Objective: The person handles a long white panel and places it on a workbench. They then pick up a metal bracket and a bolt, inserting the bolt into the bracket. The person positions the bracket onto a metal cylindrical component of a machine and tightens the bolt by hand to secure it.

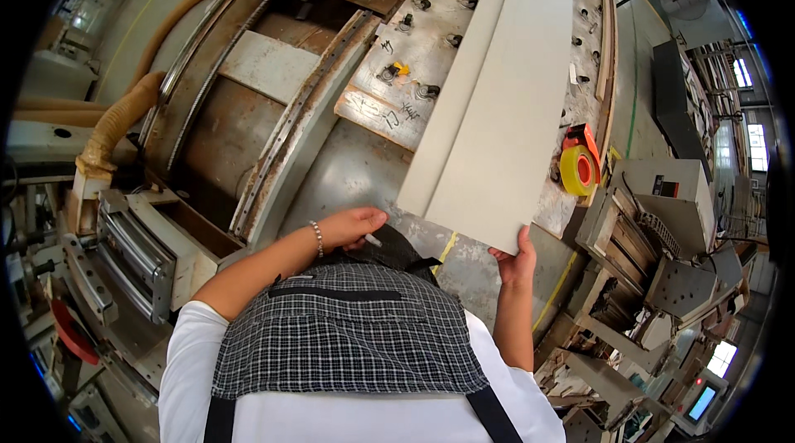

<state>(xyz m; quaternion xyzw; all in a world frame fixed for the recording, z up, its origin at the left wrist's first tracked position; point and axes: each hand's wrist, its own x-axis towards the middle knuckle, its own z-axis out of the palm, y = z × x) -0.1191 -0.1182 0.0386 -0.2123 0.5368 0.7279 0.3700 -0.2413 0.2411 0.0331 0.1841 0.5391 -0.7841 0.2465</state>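
Note:
Long pale-grey boards (505, 137) lie ahead of me on a roller-topped table (377, 87). A lengthwise step runs down them; I cannot tell whether this is two stacked boards or one stepped board. My right hand (517, 254) is closed on the near right corner, thumb on top and fingers below. My left hand (352, 228), with a beaded bracelet at the wrist, is apart from the boards, near my checked apron (348, 335). Its fingers are curled round a small white stick-like piece (373, 239), too small to name.
Right of the boards, a yellow tape roll in a red dispenser (580, 168) sits on the table. A machine with a rusty rail (298, 128) and a ribbed hose (120, 120) stands left. At right are a grey machine box (667, 186) and a bin of wood scraps (613, 269).

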